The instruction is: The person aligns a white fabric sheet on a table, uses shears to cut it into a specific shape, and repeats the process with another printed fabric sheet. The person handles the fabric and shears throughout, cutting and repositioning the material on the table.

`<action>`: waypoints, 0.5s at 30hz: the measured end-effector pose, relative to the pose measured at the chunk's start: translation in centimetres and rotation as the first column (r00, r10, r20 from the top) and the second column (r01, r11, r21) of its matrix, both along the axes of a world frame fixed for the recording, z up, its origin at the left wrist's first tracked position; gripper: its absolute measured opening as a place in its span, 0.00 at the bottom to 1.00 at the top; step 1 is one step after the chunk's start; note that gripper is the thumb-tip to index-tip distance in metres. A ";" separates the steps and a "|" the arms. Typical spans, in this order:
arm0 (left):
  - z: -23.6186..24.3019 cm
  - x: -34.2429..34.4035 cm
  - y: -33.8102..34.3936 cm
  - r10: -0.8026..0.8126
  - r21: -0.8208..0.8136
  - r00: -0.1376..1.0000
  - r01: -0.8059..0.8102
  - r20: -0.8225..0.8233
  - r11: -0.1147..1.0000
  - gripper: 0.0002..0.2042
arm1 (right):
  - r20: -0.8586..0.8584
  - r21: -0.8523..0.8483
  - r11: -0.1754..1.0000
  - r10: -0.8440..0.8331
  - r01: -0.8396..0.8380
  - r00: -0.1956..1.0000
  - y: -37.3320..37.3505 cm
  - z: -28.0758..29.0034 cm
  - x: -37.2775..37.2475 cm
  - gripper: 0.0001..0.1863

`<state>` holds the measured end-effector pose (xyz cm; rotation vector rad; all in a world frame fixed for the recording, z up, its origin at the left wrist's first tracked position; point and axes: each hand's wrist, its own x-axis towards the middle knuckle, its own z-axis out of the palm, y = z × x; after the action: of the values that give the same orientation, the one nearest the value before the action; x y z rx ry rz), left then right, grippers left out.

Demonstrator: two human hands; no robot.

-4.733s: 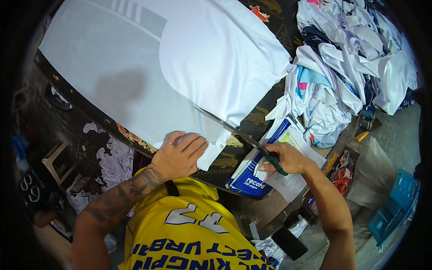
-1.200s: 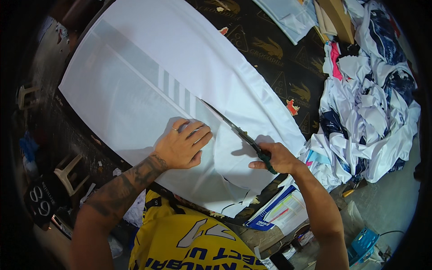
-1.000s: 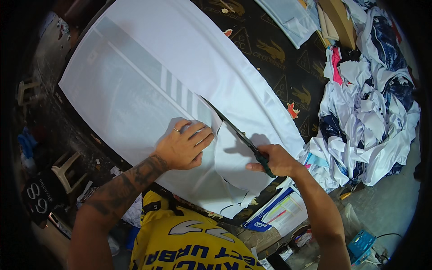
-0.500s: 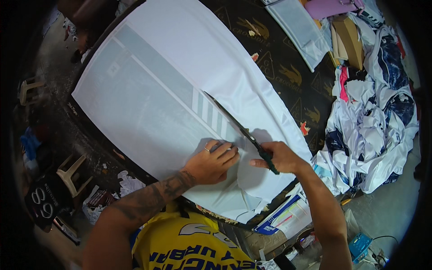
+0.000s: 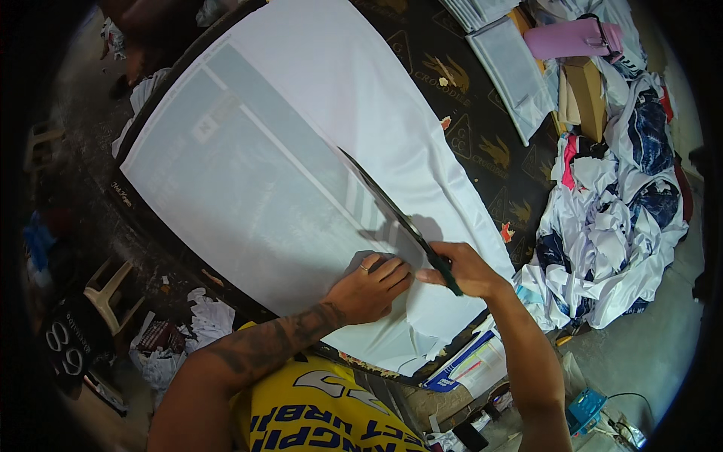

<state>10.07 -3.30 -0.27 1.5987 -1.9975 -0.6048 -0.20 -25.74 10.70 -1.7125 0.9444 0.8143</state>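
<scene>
A large sheet of white fabric point(image 5: 316, 68) lies over the table, its left part a pale grey printed panel point(image 5: 248, 188) with a darker stripe. My right hand point(image 5: 468, 270) is closed around the dark handles of long fabric scissors point(image 5: 395, 212). Their blades point away and to the left, along the dark stripe; whether they are parted is hard to tell. Just left of the handles, my left hand point(image 5: 372, 288) rests on the panel with its fingers curled together on the cloth. The left fingertips are partly hidden.
Folded pale sheets point(image 5: 508, 75), a pink bottle point(image 5: 572, 38) and a cardboard box point(image 5: 586, 98) sit at the far right. Beside the table is a heap of white and navy cloth point(image 5: 610, 233). Plastic stools point(image 5: 117, 297) stand on the left, and a blue device point(image 5: 587, 410) is at lower right.
My left hand has shifted slightly right, nearer the scissor handles. The scissors stay in my right hand on the cloth, at nearly the same slant. The whole view has shifted a little.
</scene>
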 end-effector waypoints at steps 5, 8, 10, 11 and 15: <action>-0.2 0.1 0.1 0.009 -0.004 0.997 -0.009 -0.080 1.000 0.28 | -0.109 -0.009 0.998 0.058 -0.059 0.992 -1.0 -2.0 3.0 0.34; -0.3 0.0 0.2 0.034 -0.007 0.989 -0.036 -0.142 0.999 0.28 | -0.201 -0.038 0.984 0.161 -0.172 0.966 -1.3 -2.0 4.6 0.33; -0.2 0.0 0.2 0.060 -0.002 0.980 -0.062 -0.191 0.998 0.28 | -0.068 -0.040 0.997 0.070 -0.073 0.995 -1.2 -2.1 5.9 0.33; -0.2 0.1 0.2 0.065 0.007 0.972 -0.065 -0.224 0.998 0.27 | 0.018 -0.004 1.000 0.028 -0.028 0.999 -1.0 -2.2 6.6 0.33; 0.5 0.9 -0.1 0.029 0.141 0.957 0.012 -0.290 0.990 0.28 | -0.232 -0.023 0.981 0.185 -0.195 0.955 -1.5 -2.1 9.8 0.38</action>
<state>10.93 -3.43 0.27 1.4969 -1.7620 -0.9399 9.58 -27.25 8.62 -1.7954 0.9667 1.1444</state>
